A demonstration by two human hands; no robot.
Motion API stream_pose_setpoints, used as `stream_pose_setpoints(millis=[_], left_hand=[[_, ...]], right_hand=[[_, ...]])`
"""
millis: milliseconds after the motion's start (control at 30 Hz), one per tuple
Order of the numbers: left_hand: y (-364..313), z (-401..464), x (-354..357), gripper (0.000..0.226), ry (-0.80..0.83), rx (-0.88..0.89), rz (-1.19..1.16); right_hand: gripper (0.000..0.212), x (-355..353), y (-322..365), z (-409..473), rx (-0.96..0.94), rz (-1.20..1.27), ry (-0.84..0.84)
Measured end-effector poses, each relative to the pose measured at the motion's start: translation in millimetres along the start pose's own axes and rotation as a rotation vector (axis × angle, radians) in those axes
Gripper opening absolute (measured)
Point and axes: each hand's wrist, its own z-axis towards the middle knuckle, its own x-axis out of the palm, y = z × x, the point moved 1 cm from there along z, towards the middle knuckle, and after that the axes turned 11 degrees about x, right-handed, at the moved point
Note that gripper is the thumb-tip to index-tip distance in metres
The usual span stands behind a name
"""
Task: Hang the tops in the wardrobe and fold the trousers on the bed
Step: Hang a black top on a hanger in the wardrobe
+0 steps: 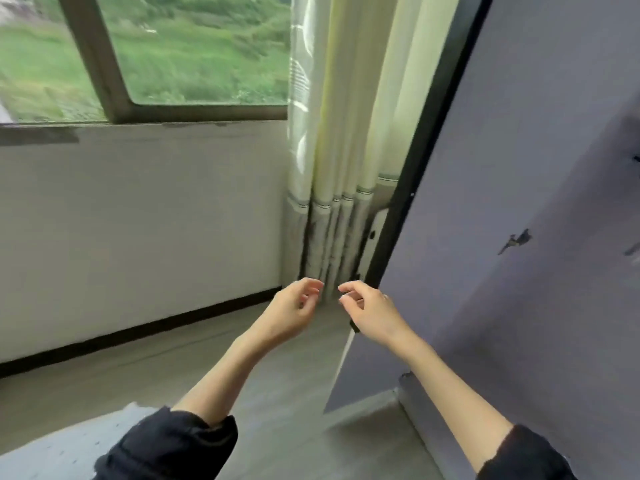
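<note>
Grey floor (277, 393), window (173, 50), curtain (332, 133).
Our left hand (294, 306) and right hand (370, 306) hang loosely curled, holding nothing, beside the wardrobe door (519, 202).

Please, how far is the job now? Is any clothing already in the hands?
Nothing visible counts as done: no tops or trousers appear in this view. The left hand and right hand are loosely curled and hold nothing, beside the purple wardrobe door. Judging by this view, hanging and folding are both left.
</note>
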Motion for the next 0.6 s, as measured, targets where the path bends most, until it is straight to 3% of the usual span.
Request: stream_pose_setpoints(millis=[233, 600], left_hand=[[72, -76, -99, 0.029, -0.440, -0.374, 0.088], [156, -198, -209, 0.031, -0.993, -0.829, 0.168]], right_hand=[[0.026, 105, 107, 59, -0.368, -0.083, 0.402], [0.028, 284, 276, 67, -0.813, -0.207, 0.893]])
